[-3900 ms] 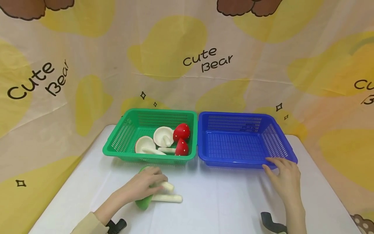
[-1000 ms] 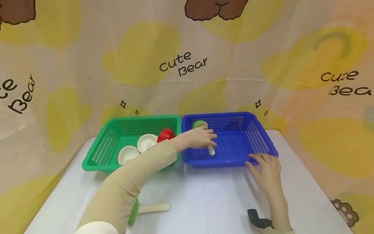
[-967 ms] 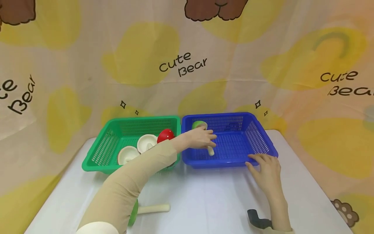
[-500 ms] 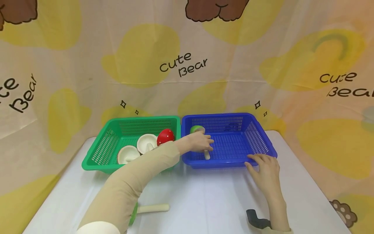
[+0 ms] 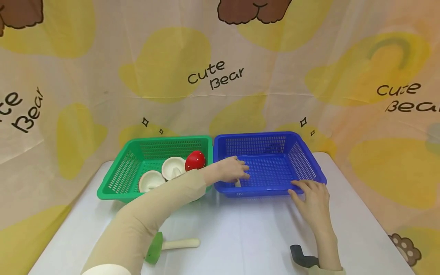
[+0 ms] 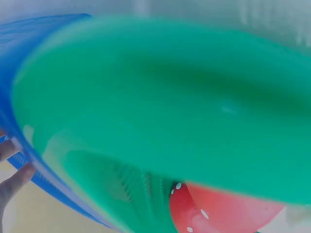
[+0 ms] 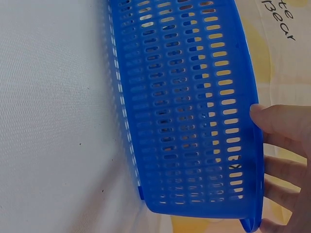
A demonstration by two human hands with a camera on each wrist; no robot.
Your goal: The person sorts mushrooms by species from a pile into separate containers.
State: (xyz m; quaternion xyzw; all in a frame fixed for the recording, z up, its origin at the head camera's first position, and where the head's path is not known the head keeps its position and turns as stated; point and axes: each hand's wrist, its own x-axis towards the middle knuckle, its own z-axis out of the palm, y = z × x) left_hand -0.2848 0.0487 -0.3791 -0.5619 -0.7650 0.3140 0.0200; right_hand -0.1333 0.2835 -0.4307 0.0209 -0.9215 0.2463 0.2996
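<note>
In the head view my left hand (image 5: 230,169) is down in the left part of the blue basket (image 5: 269,188). Under it shows a short piece of pale stem, part of a toy mushroom (image 5: 238,183); the green cap is hidden behind the hand. Whether the fingers still pinch the mushroom cannot be seen. At the left edge of the left wrist view, fingertips (image 6: 17,182) appear spread. My right hand (image 7: 284,160) rests on the blue basket's right end, thumb and fingers on either side of the rim. A second green-capped toy mushroom (image 5: 156,248) lies on the table beside the left sleeve.
A green basket (image 5: 117,196) stands against the blue one, with several red-capped toy mushrooms (image 5: 195,160) in it. My left forearm crosses over its front right corner. A patterned cloth (image 5: 154,61) hangs behind the white table (image 5: 254,236).
My left hand carried a green mushroom from the table into the blue basket. In the last half second it lowered, and the cap went out of sight. The right hand stayed at the rim.
</note>
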